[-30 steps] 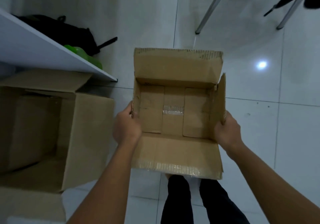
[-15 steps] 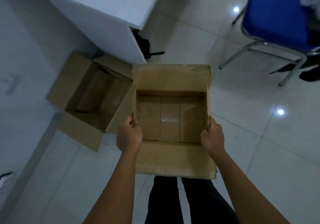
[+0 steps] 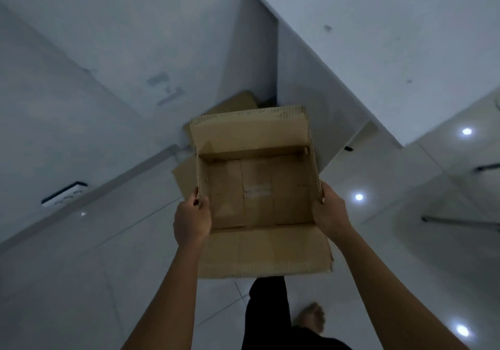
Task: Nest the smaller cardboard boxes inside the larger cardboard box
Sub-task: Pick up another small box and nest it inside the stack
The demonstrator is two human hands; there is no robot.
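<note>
Head view looks down on an open cardboard box (image 3: 257, 195) held level in the air by both hands. The left hand (image 3: 192, 218) is closed on the box's left wall, fingers outside and thumb at the raw edge; the right hand (image 3: 328, 213) clamps the right wall the same way. The near flap (image 3: 265, 252) lies folded out toward the person and the far flap (image 3: 249, 133) stands up. Peeking out past the carried box's far-left side is the larger box (image 3: 186, 176) on the tiled floor (image 3: 89, 268), against the white desk (image 3: 378, 52) — most of it is hidden behind the one in hand, so how well the two line up cannot be told.

The step in hand looks like carrying the smaller box over the bigger one's mouth and lowering it in. To do it well, the person would square the two boxes' walls before descending, keep the base flat, and mind the outspread near flap — it could catch on the rim. The fingers on the outside walls may get pinched if the fit is tight, so shifting the grip to the top edges late in the descent seems wise. Thin corrugated walls will bow under a hard squeeze; a light hold should do.
</note>
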